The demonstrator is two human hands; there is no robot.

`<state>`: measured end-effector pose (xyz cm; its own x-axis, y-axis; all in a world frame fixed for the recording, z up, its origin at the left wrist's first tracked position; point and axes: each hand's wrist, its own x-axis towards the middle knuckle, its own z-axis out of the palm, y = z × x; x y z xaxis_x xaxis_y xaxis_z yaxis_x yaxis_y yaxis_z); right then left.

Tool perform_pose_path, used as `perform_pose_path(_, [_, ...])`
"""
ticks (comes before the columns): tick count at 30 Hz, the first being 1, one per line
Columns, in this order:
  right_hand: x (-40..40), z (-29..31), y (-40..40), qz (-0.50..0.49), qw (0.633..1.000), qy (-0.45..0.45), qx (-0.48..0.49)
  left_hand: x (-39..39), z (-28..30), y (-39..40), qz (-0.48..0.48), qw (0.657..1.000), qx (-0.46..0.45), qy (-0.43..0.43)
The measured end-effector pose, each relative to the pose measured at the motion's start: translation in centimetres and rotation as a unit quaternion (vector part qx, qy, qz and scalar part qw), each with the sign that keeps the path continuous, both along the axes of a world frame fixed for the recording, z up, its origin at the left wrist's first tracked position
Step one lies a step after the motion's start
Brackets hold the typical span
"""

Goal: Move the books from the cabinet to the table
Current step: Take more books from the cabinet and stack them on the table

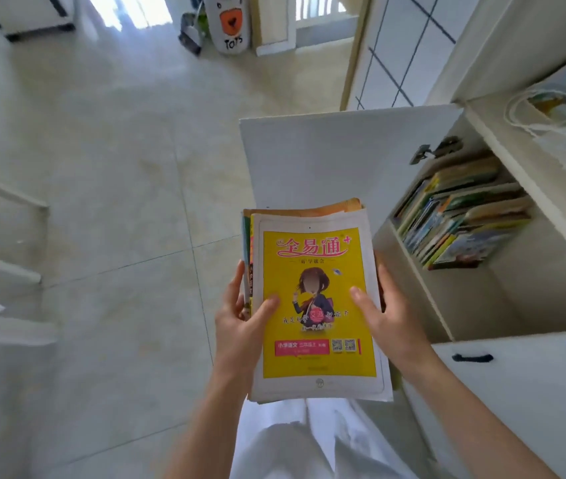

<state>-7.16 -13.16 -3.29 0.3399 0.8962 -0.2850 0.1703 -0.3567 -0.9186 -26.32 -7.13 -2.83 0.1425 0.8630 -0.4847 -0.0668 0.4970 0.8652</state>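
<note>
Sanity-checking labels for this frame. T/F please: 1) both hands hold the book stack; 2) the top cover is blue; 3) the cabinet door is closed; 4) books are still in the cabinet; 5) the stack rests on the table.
1) True. The left hand and the right hand grip the book stack by its sides, thumbs on the top cover.
2) False. The top cover is yellow with a white border.
3) False. The cabinet door stands open.
4) True. A row of leaning books sits inside the cabinet.
5) False. The stack is held in the air, above the floor and the person's legs.
</note>
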Motion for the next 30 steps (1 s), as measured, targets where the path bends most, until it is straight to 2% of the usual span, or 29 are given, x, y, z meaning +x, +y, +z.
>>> perform_pose_path(6, [-6.5,0.5,1.6,0.132,0.991,0.037,-0.007,-7.3,1.0,-4.0,0.142,0.989,0.017,0.046])
perform_pose_path(12, [-16.3,0.1,2.7,0.267,0.963,-0.011,-0.02,-16.1,1.1,-8.7,0.292,0.954,0.021,0.069])
perform_pose_path(16, [-24.0,0.1,2.7,0.345,0.938,-0.007,-0.027,-22.7,1.1,-11.9,0.367,0.927,0.004,0.077])
perform_pose_path(24, [-43.7,1.5,-0.6,0.489,0.865,0.077,-0.086,-39.0,1.6,-20.6,0.503,0.858,-0.001,0.103])
perform_pose_path(30, [-55.6,2.2,-2.4,0.568,0.81,0.077,-0.124,-47.4,1.7,-25.1,0.593,0.797,-0.017,0.113])
